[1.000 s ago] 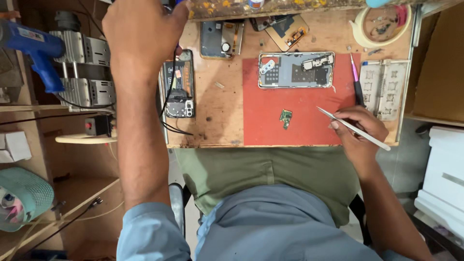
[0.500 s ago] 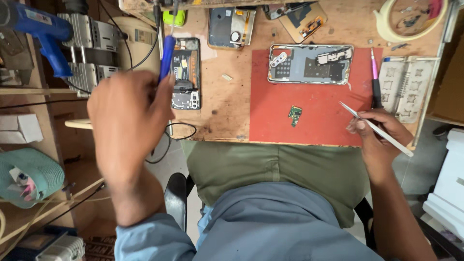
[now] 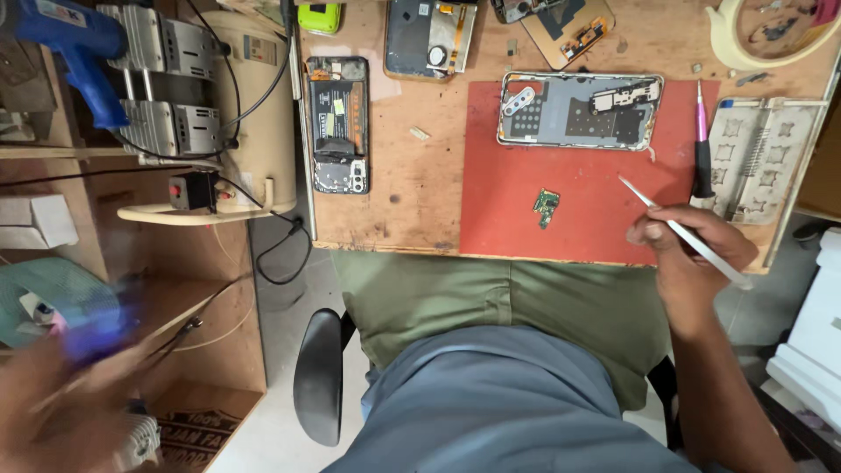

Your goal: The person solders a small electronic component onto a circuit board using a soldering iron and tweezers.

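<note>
My right hand (image 3: 692, 254) rests at the near right edge of the red mat (image 3: 508, 228) and grips thin metal tweezers (image 3: 653, 210), whose tip points up and left. A small green circuit board (image 3: 546, 208) lies on the mat left of the tip, apart from it. An opened phone frame (image 3: 578, 109) lies at the mat's far edge. My left hand (image 3: 53, 403) is a blur low at the left, off the table beside the shelves, and seems to hold a blue-handled tool (image 3: 96, 328). A second opened phone (image 3: 337, 123) with its battery showing lies on the wooden table (image 3: 412, 193).
A pink-and-black tool (image 3: 703, 158) and a white gridded tray (image 3: 762, 153) lie right of the mat. Phone parts and a tape roll (image 3: 771, 35) sit at the far edge. A beige machine (image 3: 254, 96), a blue heat gun (image 3: 70, 44) and cables stand left. A black chair arm (image 3: 320, 372) is below.
My left hand has swung from the table's far left down and back to the low left by the shelves, with the blue-handled tool. The right hand with the tweezers has stayed put.
</note>
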